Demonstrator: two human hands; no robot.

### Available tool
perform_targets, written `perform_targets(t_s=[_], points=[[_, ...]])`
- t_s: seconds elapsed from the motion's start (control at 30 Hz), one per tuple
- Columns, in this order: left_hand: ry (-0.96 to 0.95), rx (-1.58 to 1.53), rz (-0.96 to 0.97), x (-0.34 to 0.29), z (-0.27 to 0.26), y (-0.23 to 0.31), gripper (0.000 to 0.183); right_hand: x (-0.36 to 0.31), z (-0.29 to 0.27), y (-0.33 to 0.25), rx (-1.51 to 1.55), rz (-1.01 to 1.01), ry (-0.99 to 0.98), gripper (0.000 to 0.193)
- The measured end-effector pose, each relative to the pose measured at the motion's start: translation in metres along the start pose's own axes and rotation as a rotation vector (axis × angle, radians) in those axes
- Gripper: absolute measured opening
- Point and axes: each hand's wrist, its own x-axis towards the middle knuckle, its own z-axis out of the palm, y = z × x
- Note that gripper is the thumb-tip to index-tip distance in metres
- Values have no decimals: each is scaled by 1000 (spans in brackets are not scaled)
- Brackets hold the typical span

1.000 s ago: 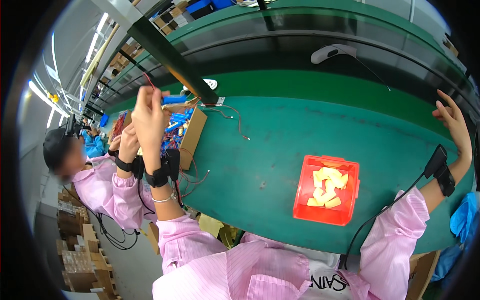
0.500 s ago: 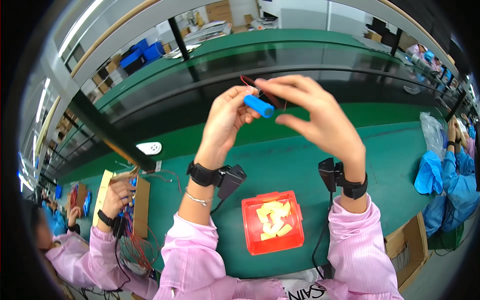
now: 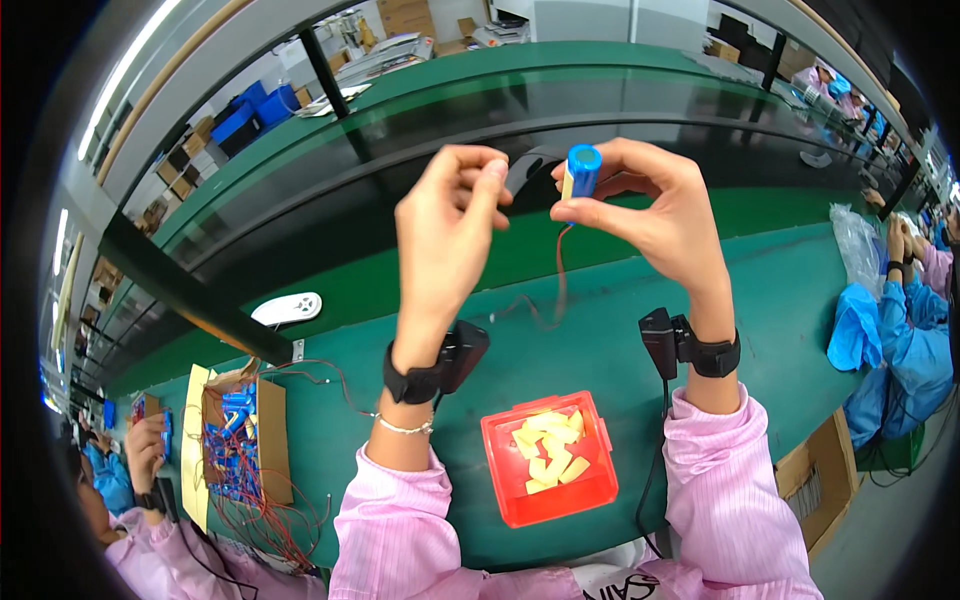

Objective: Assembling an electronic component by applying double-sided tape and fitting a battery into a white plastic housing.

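My right hand (image 3: pixel 665 215) pinches a blue cylindrical battery (image 3: pixel 584 172) between thumb and fingers, one round end tilted up. A pale yellow strip shows along the battery's left side, and a thin dark-red wire (image 3: pixel 561 265) hangs from its lower end. To the left, apart from the battery, my left hand (image 3: pixel 445 225) is raised with its fingers curled and thumb pressed to the fingertips; whatever they may hold is hidden. Below and between my forearms, a red plastic tray (image 3: pixel 560 508) on the bench holds several small pale-yellow pieces (image 3: pixel 548 455).
At left stands an open cardboard box (image 3: pixel 275 455) of blue wired batteries (image 3: pixel 232 445), wires spilling out, near a co-worker's hand (image 3: pixel 146 445). A black post (image 3: pixel 205 295) and white device (image 3: pixel 288 308) are beyond it. Another carton (image 3: pixel 825 485) and a blue-sleeved person (image 3: pixel 915 330) are at right.
The battery has passed from my left hand to my right and turned more upright. My left hand has let go and curled. The co-worker's hand has left the battery box.
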Motion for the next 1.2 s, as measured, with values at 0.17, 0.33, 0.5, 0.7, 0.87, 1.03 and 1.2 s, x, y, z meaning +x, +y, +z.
perform_targets(t_s=[0.17,0.33,0.5,0.7,0.87,1.03,1.2], points=[[21,73,297,-11,10,19,12,-1,-3,5,-20,14,-7,28],[147,71,401,-12,21,16,7,1,3,7,23,2,-16,31],[140,81,402,-12,20,16,6,1,5,10,36,28,-6,30],[141,93,382,-13,19,18,6,1,6,11,33,15,2,30],[155,89,412,-13,20,18,6,1,7,14,12,12,18,31],[143,55,386,-12,19,16,6,2,8,12,-26,-6,20,31],[174,83,425,-10,20,11,6,1,14,11,-86,-32,60,29]])
